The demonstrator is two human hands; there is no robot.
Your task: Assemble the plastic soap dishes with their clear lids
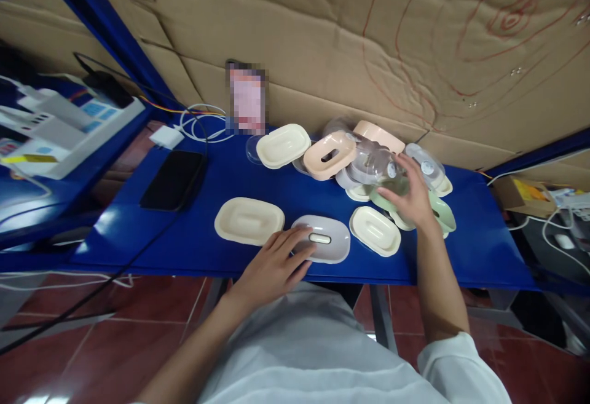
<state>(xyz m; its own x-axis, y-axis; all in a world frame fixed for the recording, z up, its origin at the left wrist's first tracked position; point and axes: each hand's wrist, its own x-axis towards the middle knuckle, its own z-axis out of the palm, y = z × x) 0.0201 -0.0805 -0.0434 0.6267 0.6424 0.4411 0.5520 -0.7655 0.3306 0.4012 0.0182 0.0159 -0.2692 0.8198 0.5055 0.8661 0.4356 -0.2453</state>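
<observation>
Loosely spread, left hand (276, 264) rests on grey dish (338, 241), apparently steadying it.
Right hand (414, 198) curves about clear cover (371, 168) beyond dish; closure indeterminate.

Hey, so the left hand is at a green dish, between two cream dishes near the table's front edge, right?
Not quite: that dish is pale lavender-grey, not green, as the head view shows. The left hand is at it, between two cream dishes near the table's front edge.
</observation>
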